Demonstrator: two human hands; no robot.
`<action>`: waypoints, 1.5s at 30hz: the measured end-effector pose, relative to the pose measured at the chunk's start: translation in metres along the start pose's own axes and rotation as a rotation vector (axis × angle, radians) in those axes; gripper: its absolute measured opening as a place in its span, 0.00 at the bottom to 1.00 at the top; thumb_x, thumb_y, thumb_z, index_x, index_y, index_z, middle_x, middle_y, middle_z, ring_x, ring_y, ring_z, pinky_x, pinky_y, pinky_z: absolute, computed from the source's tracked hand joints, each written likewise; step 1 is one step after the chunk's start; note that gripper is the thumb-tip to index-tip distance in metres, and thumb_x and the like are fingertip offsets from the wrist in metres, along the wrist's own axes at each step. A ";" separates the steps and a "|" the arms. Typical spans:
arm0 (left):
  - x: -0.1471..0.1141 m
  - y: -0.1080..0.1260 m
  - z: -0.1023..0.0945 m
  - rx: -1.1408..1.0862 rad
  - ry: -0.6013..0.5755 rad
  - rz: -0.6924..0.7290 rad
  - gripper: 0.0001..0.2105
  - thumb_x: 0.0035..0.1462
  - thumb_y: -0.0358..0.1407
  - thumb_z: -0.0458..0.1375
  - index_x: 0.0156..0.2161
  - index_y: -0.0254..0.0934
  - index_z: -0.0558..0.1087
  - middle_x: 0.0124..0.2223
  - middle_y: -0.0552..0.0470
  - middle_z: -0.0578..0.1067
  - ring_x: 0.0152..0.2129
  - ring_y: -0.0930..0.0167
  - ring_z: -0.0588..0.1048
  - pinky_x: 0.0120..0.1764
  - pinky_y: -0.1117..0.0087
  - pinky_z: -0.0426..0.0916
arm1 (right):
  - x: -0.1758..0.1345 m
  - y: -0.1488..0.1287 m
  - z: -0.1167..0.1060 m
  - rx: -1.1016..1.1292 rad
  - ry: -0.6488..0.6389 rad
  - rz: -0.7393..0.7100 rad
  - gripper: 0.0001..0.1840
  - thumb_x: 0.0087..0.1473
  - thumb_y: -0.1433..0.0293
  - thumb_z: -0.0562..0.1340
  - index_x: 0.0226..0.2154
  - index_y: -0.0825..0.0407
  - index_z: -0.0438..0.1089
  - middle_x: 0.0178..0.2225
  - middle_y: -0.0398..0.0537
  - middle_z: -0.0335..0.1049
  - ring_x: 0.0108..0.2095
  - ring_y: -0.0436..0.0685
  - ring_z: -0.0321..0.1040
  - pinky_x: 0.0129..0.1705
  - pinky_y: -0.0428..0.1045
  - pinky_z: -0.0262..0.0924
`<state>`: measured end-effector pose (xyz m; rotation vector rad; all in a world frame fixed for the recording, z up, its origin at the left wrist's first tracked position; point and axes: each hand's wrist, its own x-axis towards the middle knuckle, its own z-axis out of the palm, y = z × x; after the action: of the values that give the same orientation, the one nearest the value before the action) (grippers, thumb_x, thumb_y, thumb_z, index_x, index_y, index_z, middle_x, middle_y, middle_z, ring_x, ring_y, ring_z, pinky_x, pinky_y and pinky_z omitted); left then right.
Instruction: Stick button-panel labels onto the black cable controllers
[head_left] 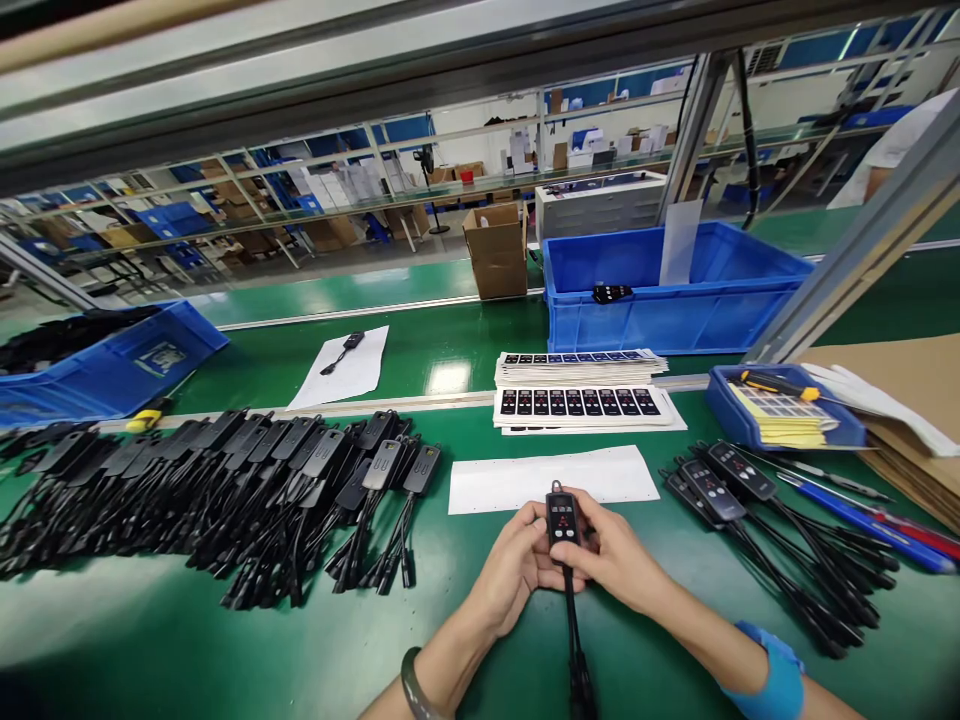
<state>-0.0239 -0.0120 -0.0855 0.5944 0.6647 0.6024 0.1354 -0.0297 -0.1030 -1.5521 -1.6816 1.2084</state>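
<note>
Between my two hands is a small black cable controller (562, 515), upright, its labelled face with buttons turned up to me and its cables hanging toward the table's front edge. My left hand (517, 555) closes round its left side. My right hand (607, 550) grips it from the right, thumb pressed on the lower face. Just behind my hands lies a white blank strip (547, 478). Beyond it is a sheet of black printed labels (577, 403), with a stack of more label sheets (577, 368) behind.
Many black controllers with cables (300, 460) lie in a row at left; several labelled ones (712, 490) lie at right, beside screwdrivers (870, 515) and a small blue tray (840, 430). Large blue bins (660, 315) and a cardboard box (496, 250) stand behind. A metal post (862, 230) slants at right.
</note>
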 end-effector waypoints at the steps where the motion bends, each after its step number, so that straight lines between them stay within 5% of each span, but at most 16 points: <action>1: 0.001 0.000 -0.001 -0.003 0.016 0.009 0.19 0.50 0.48 0.55 0.39 0.34 0.62 0.40 0.39 0.68 0.32 0.61 0.73 0.29 0.73 0.75 | -0.002 -0.002 0.002 0.020 -0.031 -0.005 0.37 0.51 0.58 0.60 0.59 0.52 0.49 0.39 0.46 0.62 0.32 0.41 0.59 0.33 0.37 0.58; 5: 0.002 0.002 -0.002 0.011 0.076 0.032 0.19 0.50 0.49 0.56 0.42 0.37 0.63 0.38 0.43 0.68 0.28 0.66 0.73 0.24 0.76 0.72 | -0.007 -0.007 0.006 0.118 -0.135 -0.048 0.51 0.42 0.61 0.67 0.62 0.51 0.40 0.43 0.46 0.61 0.38 0.43 0.62 0.38 0.36 0.61; 9: 0.003 0.000 -0.001 0.074 0.091 0.083 0.21 0.51 0.49 0.57 0.47 0.40 0.61 0.40 0.43 0.68 0.28 0.68 0.73 0.26 0.78 0.73 | -0.005 -0.004 0.005 0.174 -0.075 -0.122 0.35 0.59 0.55 0.51 0.63 0.54 0.45 0.47 0.51 0.58 0.47 0.45 0.60 0.49 0.40 0.59; 15: 0.005 -0.008 -0.002 0.164 0.075 0.100 0.26 0.48 0.52 0.62 0.44 0.38 0.60 0.38 0.42 0.69 0.26 0.67 0.73 0.25 0.79 0.72 | -0.005 -0.003 0.006 0.063 -0.037 -0.070 0.31 0.62 0.55 0.45 0.57 0.61 0.53 0.29 0.46 0.62 0.25 0.41 0.57 0.28 0.37 0.55; 18: 0.007 -0.009 -0.003 0.171 0.083 0.099 0.28 0.45 0.55 0.63 0.43 0.38 0.60 0.40 0.41 0.68 0.26 0.67 0.72 0.25 0.77 0.73 | -0.004 -0.002 0.008 0.005 -0.013 -0.066 0.30 0.62 0.55 0.44 0.55 0.61 0.55 0.28 0.45 0.61 0.24 0.41 0.56 0.27 0.37 0.53; 22: 0.007 -0.006 -0.002 0.154 0.116 0.132 0.29 0.48 0.56 0.58 0.49 0.43 0.58 0.46 0.43 0.66 0.34 0.69 0.73 0.35 0.75 0.76 | -0.002 0.003 0.013 -0.176 0.121 -0.142 0.33 0.62 0.55 0.45 0.62 0.58 0.46 0.44 0.51 0.61 0.40 0.46 0.62 0.43 0.41 0.61; 26: 0.005 0.000 -0.002 0.204 0.094 0.123 0.29 0.51 0.56 0.49 0.55 0.50 0.51 0.47 0.45 0.66 0.39 0.70 0.72 0.39 0.75 0.75 | -0.001 0.001 0.011 -0.454 0.239 -0.274 0.34 0.60 0.61 0.49 0.64 0.55 0.41 0.53 0.53 0.50 0.53 0.50 0.52 0.54 0.46 0.58; 29: 0.003 0.005 -0.006 0.336 0.105 0.176 0.29 0.51 0.55 0.51 0.55 0.48 0.54 0.47 0.47 0.66 0.41 0.71 0.71 0.39 0.81 0.72 | -0.006 -0.011 -0.009 -0.527 0.252 -0.193 0.28 0.60 0.66 0.47 0.62 0.52 0.47 0.49 0.52 0.53 0.47 0.47 0.56 0.51 0.45 0.59; 34: 0.004 0.012 -0.014 0.587 0.199 0.373 0.22 0.51 0.50 0.58 0.51 0.50 0.61 0.49 0.58 0.64 0.46 0.81 0.66 0.44 0.92 0.64 | -0.031 -0.030 -0.067 -0.880 0.334 0.187 0.29 0.57 0.68 0.49 0.61 0.55 0.53 0.47 0.55 0.51 0.42 0.51 0.57 0.46 0.49 0.61; 40: 0.007 0.004 -0.020 0.816 0.203 0.427 0.27 0.48 0.57 0.58 0.51 0.50 0.62 0.53 0.58 0.60 0.53 0.72 0.60 0.66 0.70 0.58 | -0.053 -0.015 -0.114 -1.033 0.420 0.360 0.27 0.54 0.74 0.52 0.57 0.57 0.61 0.48 0.56 0.53 0.49 0.58 0.53 0.52 0.55 0.55; 45: 0.007 0.000 -0.023 0.924 0.188 0.453 0.27 0.48 0.59 0.55 0.51 0.49 0.63 0.54 0.55 0.59 0.54 0.69 0.58 0.69 0.63 0.54 | -0.062 0.000 -0.127 -0.992 0.477 0.313 0.27 0.57 0.65 0.54 0.59 0.52 0.57 0.50 0.51 0.52 0.51 0.53 0.53 0.54 0.49 0.55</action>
<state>-0.0353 -0.0003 -0.1029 1.5934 0.9950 0.7647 0.2564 -0.0579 -0.0355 -2.4837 -1.8126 -0.0174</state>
